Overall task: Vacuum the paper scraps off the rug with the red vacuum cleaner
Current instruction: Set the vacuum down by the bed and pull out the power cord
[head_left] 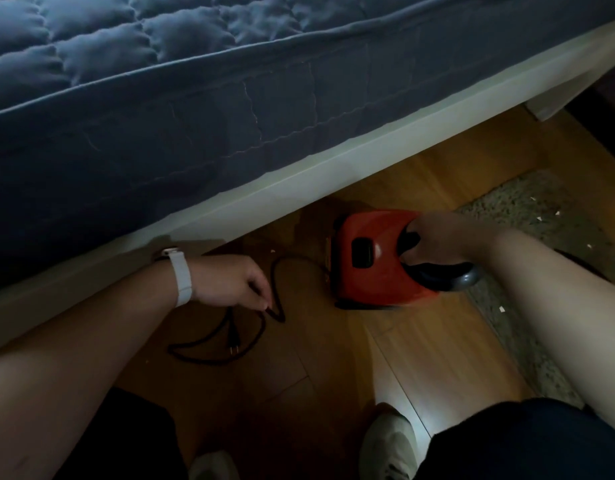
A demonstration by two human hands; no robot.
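Note:
The red vacuum cleaner [372, 261] sits on the wooden floor just in front of the bed. My right hand [437, 242] grips its black handle from above. A black power cord [230, 327] runs from the vacuum's left side and lies in loops on the floor, its plug resting inside the loop. My left hand [235, 280], with a white watch on the wrist, pinches the cord near a bend. To the right lies a beige rug [541, 216] with several small white paper scraps [540, 218] scattered on it.
A bed with a dark blue quilted cover [160, 98] and a white frame [264, 199] fills the upper left. One paper scrap [273, 251] lies on the wood near the bed frame. My knees and light shoes [389, 441] are at the bottom.

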